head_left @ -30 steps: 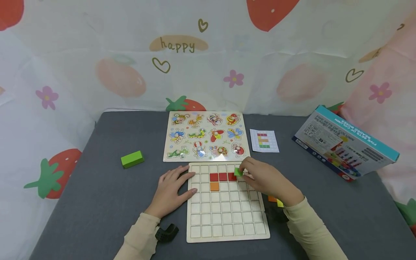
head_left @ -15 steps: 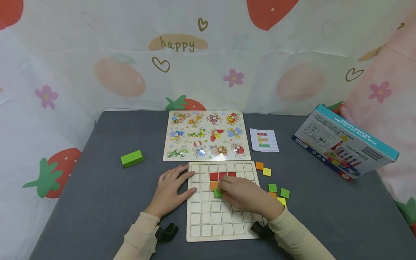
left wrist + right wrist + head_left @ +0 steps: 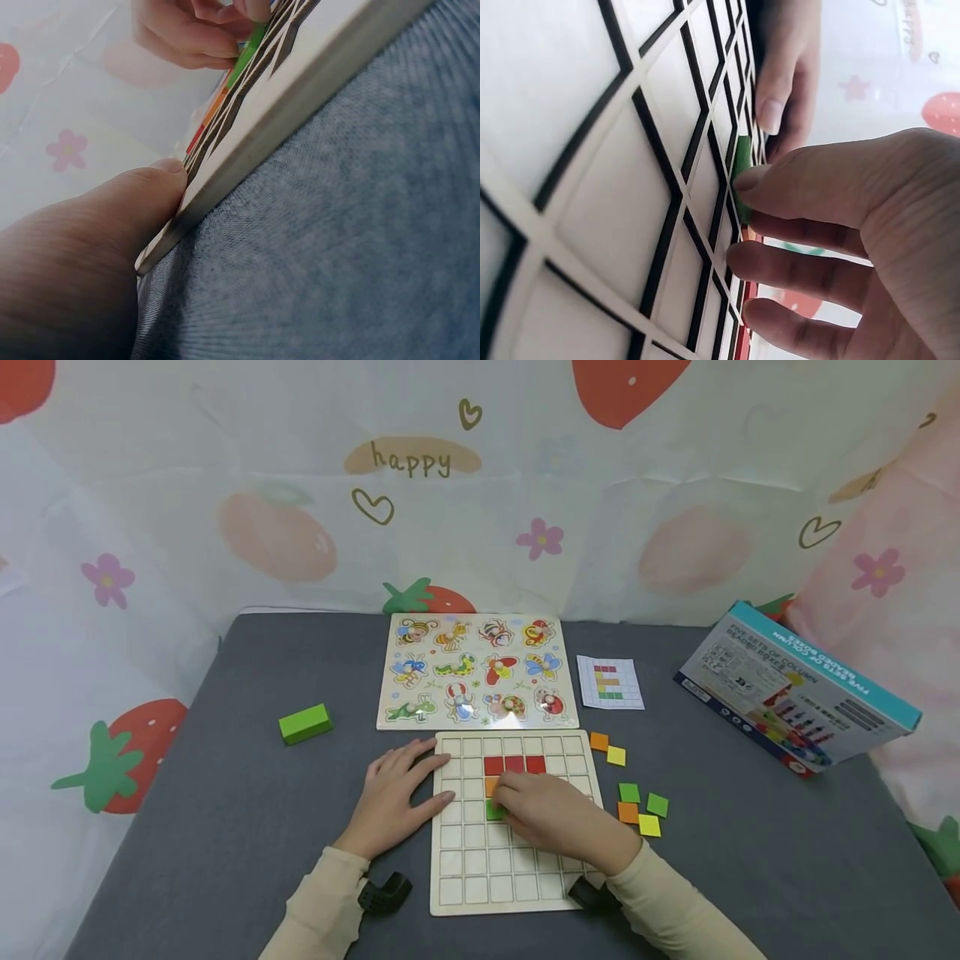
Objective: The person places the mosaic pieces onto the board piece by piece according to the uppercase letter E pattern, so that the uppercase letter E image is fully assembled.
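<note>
The green tile (image 3: 494, 810) lay at the grid board (image 3: 489, 864), in the third column, just on the person's side of an orange tile (image 3: 491, 787). The right hand (image 3: 555, 814) had it by thumb and fingertips, the thumb resting on it in the right wrist view; the index finger was partly hidden there. I couldn't tell whether the tile sat fully down in its cell. Setting it in place seemed to be the step in hand, and the next move, I judged, called for a light press to square it between the ridges, then a clean release that left the orange tile alone.

Beyond the orange tile, three red tiles (image 3: 514, 764) made a row. The left hand (image 3: 397, 789) gripped nothing; its fingers were relaxed and spread at the board's left edge, the thumb resting on the rim as if to steady it.

To the right of the board were loose tiles: two green tiles (image 3: 657, 805), plus orange and yellow squares (image 3: 649, 825). A printed card (image 3: 611, 682) with coloured rows lay behind these, beside an insect puzzle (image 3: 474, 639). Farther out on the grey cloth (image 3: 187, 827) were a green block (image 3: 305, 723) to the left and a tilted box (image 3: 795, 693) to the right.
</note>
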`<state>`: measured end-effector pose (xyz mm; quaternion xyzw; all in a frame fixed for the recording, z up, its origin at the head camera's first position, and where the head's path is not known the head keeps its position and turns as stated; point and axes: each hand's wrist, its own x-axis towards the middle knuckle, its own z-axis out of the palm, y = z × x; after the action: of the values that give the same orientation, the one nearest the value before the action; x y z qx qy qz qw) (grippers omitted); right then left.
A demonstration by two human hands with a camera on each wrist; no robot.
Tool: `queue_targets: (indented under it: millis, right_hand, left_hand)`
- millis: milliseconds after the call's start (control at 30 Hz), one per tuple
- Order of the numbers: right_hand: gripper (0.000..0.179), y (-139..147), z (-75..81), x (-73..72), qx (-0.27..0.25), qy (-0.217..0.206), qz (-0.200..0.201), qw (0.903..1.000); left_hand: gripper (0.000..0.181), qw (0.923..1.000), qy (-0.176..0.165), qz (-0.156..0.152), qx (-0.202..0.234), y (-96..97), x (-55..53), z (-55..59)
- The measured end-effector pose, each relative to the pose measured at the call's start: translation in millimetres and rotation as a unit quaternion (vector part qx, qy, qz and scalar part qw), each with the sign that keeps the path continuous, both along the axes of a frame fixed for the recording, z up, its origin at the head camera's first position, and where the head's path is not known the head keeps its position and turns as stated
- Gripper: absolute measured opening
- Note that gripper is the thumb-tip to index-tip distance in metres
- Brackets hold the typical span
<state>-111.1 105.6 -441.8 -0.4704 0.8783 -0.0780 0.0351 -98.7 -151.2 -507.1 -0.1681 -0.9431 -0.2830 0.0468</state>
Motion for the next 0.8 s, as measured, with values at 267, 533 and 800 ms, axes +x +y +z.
queue_targets:
  millis: [267, 533, 800]
  right_hand:
    - [0.021, 0.3, -2.7, 0.1, 0.005, 0.007, 0.002, 1.0]
    - [0.015, -1.1, -2.9, 1.2, -0.001, 0.012, -0.007, 0.9999]
    - [0.011, 0.7, -0.5, -0.2, -0.011, 0.021, -0.024, 0.9994]
  left_hand:
    - [0.053, 1.0, 0.0, -0.001, 0.003, 0.5, 0.2, 1.1]
    - [0.053, 1.0, 0.003, -0.002, 0.0, 1.5, -0.5, 1.7]
    - [0.054, 1.0, 0.006, 0.0, 0.0, 1.1, -0.5, 0.5]
